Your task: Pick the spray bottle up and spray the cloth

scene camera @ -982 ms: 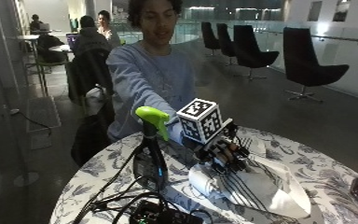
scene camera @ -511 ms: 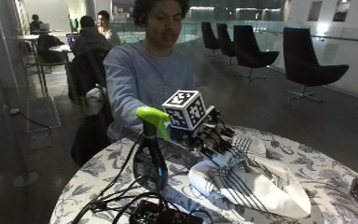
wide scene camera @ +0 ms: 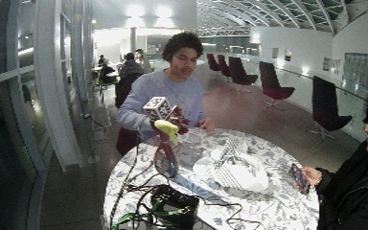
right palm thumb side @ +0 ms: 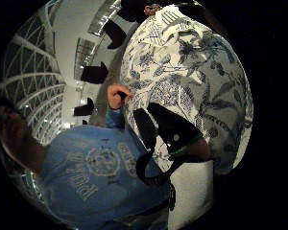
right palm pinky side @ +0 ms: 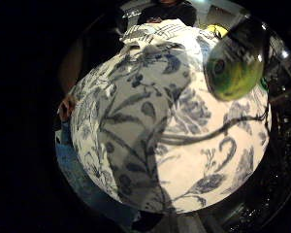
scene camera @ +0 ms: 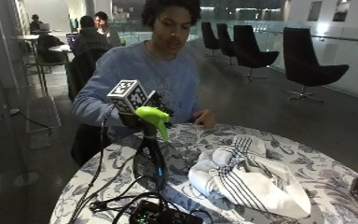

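Spray bottle (scene camera: 150, 154): I see it upright on the table (scene camera: 303, 163), near the edge on the person's right — dark body, bright green head (scene camera: 154, 117).
Right hand (scene camera: 143, 111): gloved, raised just behind the green head; I cannot tell whether it touches the bottle, or how far its fingers are open.
Palm views: the bottle's green underside (right palm pinky side: 231, 65) sits close to the palm, over the blue-flowered tablecloth (right palm pinky side: 174, 145).
Cloth (scene camera: 247, 177): white with dark stripes, crumpled on the table beside the bottle, apart from it.
Left hand (scene camera: 203, 119): bare, resting at the table's far edge.
Writing: the pale blue sweatshirt (right palm thumb side: 93, 165) carries a round crest and lettering — I cannot read it.
Cables (scene camera: 123, 196): dark, trailing across the table in front of the bottle.
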Available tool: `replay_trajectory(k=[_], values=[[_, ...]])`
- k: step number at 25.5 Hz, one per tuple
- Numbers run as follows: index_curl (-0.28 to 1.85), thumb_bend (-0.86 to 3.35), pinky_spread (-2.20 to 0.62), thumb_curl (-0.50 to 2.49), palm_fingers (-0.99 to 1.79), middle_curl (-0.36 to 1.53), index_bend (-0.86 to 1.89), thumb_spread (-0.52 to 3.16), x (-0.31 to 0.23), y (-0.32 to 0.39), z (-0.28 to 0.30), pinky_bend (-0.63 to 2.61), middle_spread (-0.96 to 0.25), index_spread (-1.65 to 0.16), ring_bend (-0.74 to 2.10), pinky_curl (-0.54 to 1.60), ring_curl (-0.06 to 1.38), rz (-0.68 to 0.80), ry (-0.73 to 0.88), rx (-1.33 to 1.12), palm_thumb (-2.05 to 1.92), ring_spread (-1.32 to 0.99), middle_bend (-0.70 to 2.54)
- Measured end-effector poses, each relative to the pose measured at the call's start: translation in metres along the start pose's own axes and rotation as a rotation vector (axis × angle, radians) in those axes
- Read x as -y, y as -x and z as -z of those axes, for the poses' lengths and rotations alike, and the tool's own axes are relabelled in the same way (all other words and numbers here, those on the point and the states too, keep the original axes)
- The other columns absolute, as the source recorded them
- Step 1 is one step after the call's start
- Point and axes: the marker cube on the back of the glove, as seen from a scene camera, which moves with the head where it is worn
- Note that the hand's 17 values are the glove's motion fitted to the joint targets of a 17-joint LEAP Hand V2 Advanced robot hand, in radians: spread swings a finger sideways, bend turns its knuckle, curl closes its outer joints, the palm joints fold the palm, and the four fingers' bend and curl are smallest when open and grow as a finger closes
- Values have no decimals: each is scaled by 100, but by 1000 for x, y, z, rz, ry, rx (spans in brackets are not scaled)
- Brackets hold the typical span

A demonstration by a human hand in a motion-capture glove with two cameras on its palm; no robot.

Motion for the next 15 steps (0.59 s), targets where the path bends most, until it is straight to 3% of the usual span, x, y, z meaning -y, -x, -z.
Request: replay_trajectory(k=[9,15], values=[[25,8,21,25,56,31,13,113,-12,-44,47,28,1,-40,31,29,25,-14,-264,528,56,4,27],[25,6,20,26,59,33,12,113,-25,-70,59,28,-1,-39,35,30,28,-112,-322,589,59,2,27]])
